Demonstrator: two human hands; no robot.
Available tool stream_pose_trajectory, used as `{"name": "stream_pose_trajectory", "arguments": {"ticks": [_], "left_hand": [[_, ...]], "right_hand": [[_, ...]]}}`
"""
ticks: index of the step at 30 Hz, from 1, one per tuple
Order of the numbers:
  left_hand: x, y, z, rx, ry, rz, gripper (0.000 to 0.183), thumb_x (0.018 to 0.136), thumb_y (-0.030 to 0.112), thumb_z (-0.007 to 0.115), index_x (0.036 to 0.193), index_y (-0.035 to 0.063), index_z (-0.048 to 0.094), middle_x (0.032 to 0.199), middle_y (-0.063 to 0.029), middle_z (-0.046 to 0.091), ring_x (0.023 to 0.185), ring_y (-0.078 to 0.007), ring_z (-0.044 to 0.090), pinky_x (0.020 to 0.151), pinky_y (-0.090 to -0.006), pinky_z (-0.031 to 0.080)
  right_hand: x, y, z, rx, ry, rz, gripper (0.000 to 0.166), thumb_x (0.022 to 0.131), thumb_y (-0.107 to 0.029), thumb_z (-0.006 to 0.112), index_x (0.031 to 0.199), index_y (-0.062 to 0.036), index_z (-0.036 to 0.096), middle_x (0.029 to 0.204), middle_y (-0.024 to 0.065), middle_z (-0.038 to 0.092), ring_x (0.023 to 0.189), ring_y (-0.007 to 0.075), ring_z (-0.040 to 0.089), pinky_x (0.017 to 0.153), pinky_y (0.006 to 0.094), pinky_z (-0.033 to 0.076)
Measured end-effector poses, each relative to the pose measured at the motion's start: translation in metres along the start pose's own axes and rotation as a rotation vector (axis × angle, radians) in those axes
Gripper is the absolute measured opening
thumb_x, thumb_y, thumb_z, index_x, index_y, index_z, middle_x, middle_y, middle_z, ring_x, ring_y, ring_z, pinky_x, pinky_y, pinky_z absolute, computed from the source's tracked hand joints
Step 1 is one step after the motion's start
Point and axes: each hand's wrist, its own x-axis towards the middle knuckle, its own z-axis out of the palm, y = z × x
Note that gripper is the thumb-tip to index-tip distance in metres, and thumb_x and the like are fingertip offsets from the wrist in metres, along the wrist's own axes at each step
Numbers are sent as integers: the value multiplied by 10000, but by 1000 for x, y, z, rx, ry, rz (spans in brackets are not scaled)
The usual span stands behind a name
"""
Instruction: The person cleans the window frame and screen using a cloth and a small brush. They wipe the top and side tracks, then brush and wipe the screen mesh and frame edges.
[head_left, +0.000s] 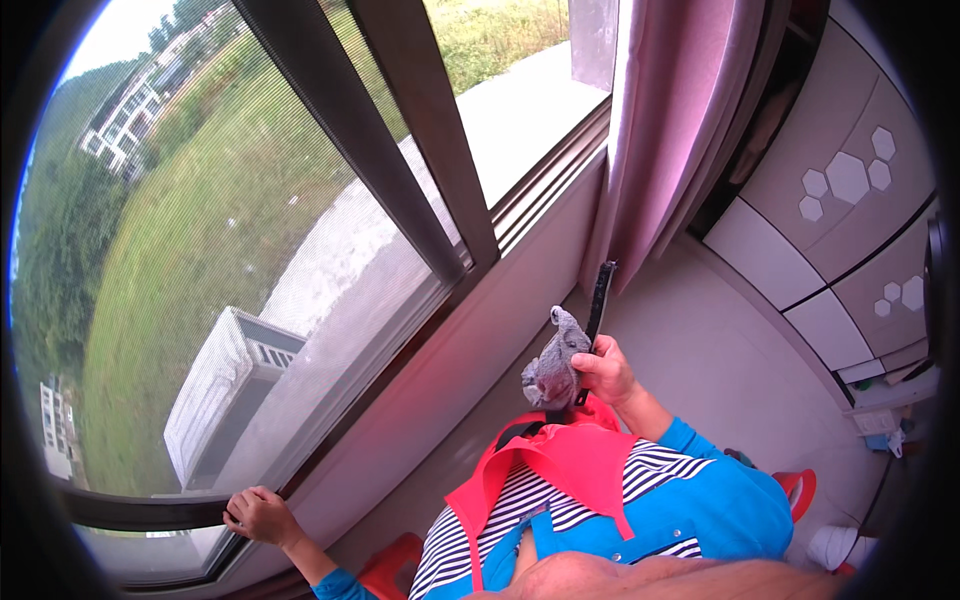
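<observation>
My right hand (611, 371) holds a crumpled grey cloth (559, 364) together with a long, narrow black tool (600, 296), which looks like a brush. The tool points up toward the pink curtain, its lower end showing below the cloth. At the lower left, my left hand (259, 516) has its fingers curled on the dark frame (150, 514) of the window's mesh screen (225, 225). The sliding sash's dark upright (427, 127) stands between the screen and an uncovered opening on the right, where the bottom track (551, 176) shows.
A pink curtain (667, 112) hangs right of the window. Cabinets (795, 225) with white hexagons stand beyond the pale floor (697, 337). Outside are an air-conditioner unit (232, 397) and a concrete ledge. Red plastic parts (799, 491) show beside my body; a red apron (570, 457) covers my front.
</observation>
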Motion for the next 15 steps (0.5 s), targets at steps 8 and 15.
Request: {"name": "stream_pose_trajectory", "arguments": {"ticks": [8,15], "left_hand": [[20,70,-47,-672,295,167,81,847,41,632,774,20,605,837,-102,629,792,-288,606,799,-433,475],[50,165,-133,-1166,495,568,64,826,79,659,834,16,647,956,-125,663,943,-305,642,900,-452,470]], "right_hand": [[-8,21,15,-63,33,-71,253,820,-25,664,1063,29,617,962,111,679,822,189,670,693,284,545],[2,8,12,-82,-13,-72,256,818,-36,671,1059,34,621,965,114,678,836,194,666,736,308,547]]}}
